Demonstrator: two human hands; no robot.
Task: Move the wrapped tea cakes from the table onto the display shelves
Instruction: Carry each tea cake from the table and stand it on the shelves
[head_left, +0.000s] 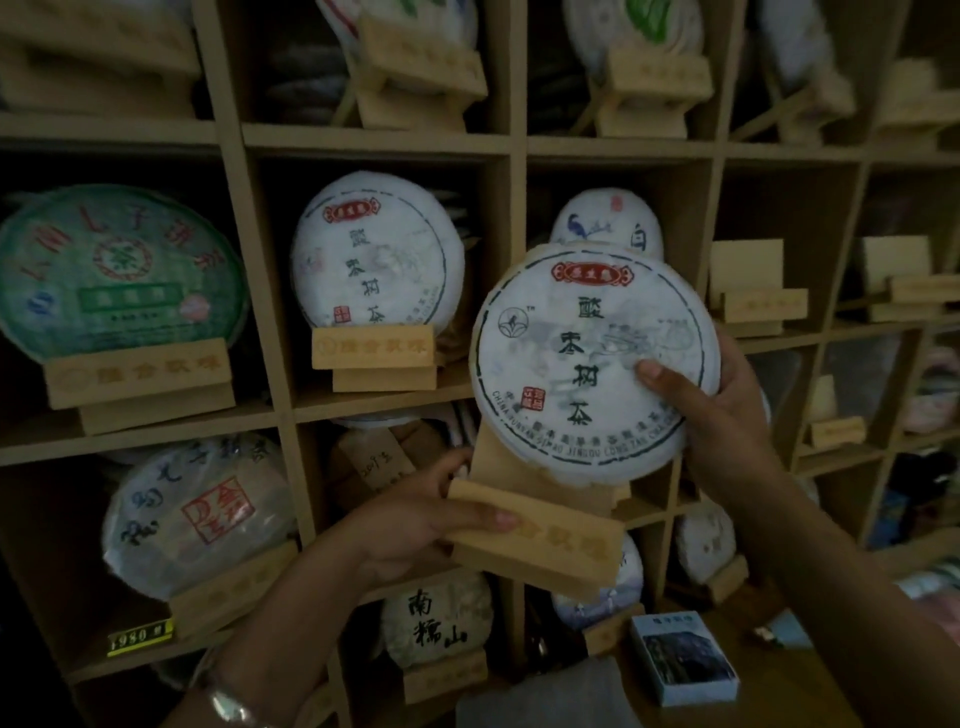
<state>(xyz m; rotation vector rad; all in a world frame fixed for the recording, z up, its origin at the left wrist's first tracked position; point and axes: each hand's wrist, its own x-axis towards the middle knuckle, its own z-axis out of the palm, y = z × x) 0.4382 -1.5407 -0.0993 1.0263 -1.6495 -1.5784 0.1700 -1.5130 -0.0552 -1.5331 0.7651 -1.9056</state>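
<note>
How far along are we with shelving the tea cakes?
Done: many cubbies already show cakes, like the matching white cake. In hand: the right hand grips a wrapped tea cake seated on a wooden stand held by the left hand. Left: setting it into a cubby; the table is out of view.

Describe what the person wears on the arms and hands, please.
Both forearms are bare, with no sleeves in view. The left hand has a shiny silver-coloured bracelet at its wrist. The right hand shows no glove, ring or watch.

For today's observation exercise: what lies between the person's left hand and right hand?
In the head view, the wooden stand gripped by the left hand and the white wrapped tea cake held by the right hand fill that stretch.
</note>
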